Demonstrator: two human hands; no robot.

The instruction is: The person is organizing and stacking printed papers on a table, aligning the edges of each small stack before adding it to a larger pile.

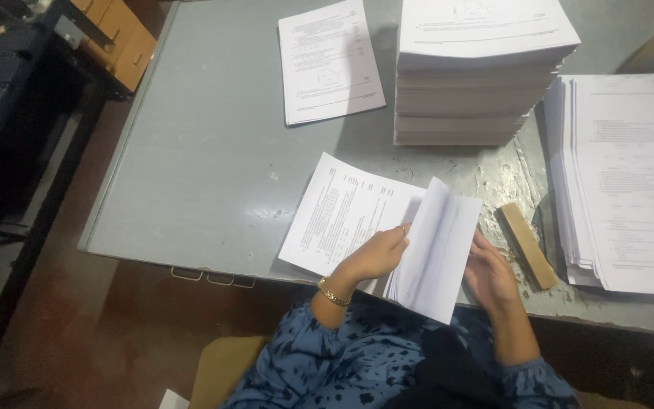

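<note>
- Our left hand (376, 254) and right hand (487, 276) each closed their grip on the folded sheets (437, 254).
- These sat over the printed page (338, 212) on the grey worktop (206, 167).

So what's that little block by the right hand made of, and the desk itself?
The block looks like bare wood: tan, matt, with square-cut edges, though the grain is too small to be sure. The desk seems to be painted metal: flat grey with a soft sheen, a thin folded rim and worn, blotchy patches near the tall paper stack.
</note>
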